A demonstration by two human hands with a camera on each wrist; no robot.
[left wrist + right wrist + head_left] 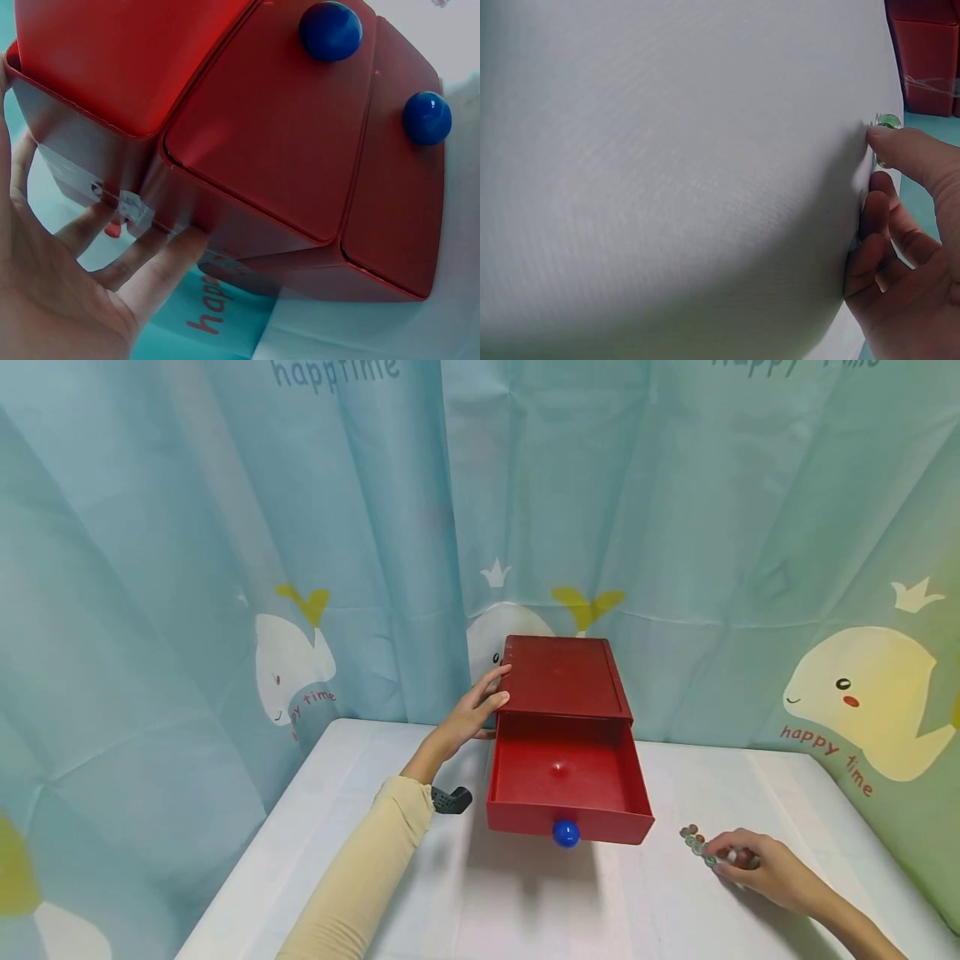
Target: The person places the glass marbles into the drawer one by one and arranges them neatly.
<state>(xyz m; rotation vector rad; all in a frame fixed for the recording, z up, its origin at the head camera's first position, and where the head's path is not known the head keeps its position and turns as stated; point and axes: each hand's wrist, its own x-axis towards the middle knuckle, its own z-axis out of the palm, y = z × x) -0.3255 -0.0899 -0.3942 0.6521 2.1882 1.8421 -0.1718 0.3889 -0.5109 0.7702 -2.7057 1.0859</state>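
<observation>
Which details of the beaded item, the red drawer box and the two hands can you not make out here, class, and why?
- Beaded item: too small in the head view to identify; the right hand covers its end.
- Right hand's grip: the right wrist view shows one green bead at a fingertip, the rest cut off.
- Red drawer box: lower drawers hidden below the open drawer in the head view.
- Left hand: palm side hidden there.

Left arm: long pale-yellow sleeve (360,868), snug fit, soft folds, cuff ending short of wrist. Dark grey strap-like mount (452,799) projecting beside that cuff, on side nearest red drawer box (564,710). Left hand (474,710) bare, no rings or glove. Right hand (757,868) bare, forearm uncovered as far as frame edge, no sleeve visible. Fingernails short, unpainted in right wrist view.
</observation>
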